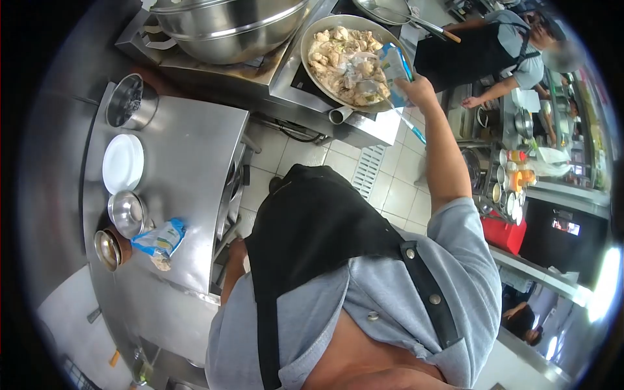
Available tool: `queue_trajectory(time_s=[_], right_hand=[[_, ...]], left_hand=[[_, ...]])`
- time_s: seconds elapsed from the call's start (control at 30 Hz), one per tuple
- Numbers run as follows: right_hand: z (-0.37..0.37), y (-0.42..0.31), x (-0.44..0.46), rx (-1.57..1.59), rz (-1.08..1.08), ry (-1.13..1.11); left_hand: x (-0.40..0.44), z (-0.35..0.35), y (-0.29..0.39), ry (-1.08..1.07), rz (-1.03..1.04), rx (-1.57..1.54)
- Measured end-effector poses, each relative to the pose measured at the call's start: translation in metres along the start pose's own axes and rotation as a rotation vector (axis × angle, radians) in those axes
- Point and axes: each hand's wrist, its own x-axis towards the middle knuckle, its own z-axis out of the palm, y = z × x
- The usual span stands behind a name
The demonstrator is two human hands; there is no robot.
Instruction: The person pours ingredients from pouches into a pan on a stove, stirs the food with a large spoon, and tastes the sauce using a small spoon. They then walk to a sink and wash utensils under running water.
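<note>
Holding a crumpled blue, translucent bag [390,67] over a pan's [365,24] right rim, right hand [419,91] with fingers closed, pale-brown chunks [338,57] within pan, left hand [238,251] beside tabletop's [188,130] edge, finger state indeterminable.

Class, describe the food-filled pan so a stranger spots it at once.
Find the big steel vessel, upper left. Right of it, near the wearer's right hand, sits a wide round pan. Among its neighbours, only it shows a heap of pale food.
</note>
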Motion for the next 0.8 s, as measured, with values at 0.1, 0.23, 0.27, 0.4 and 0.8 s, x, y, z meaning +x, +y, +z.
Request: queue_trajectory(time_s=[0.1,0.23,0.27,0.4,0.8], right_hand=[[-0.012,0.006,0.002,-0.055,0.054,0.036],[-0.021,0.008,-0.017,-0.084,0.098,0.015],[-0.023,0.007,-0.02,-0.102,0.103,0.006],[-0.026,-0.011,-0.038,-0.098,0.029,-0.061],[-0.011,-0.084,0.048,-0.265,-0.002,-0.105]], left_hand=[[0.034,-0.001,0.007,-0.199,-0.066,-0.399],[0.067,0.012,0.004,-0.173,0.123,-0.523],[0.078,0.022,-0.006,-0.08,0.338,-0.418],[0.06,0.015,-0.004,0.033,0.605,0.063],[0.001,-0.022,0.02,-0.034,0.12,-0.649]])
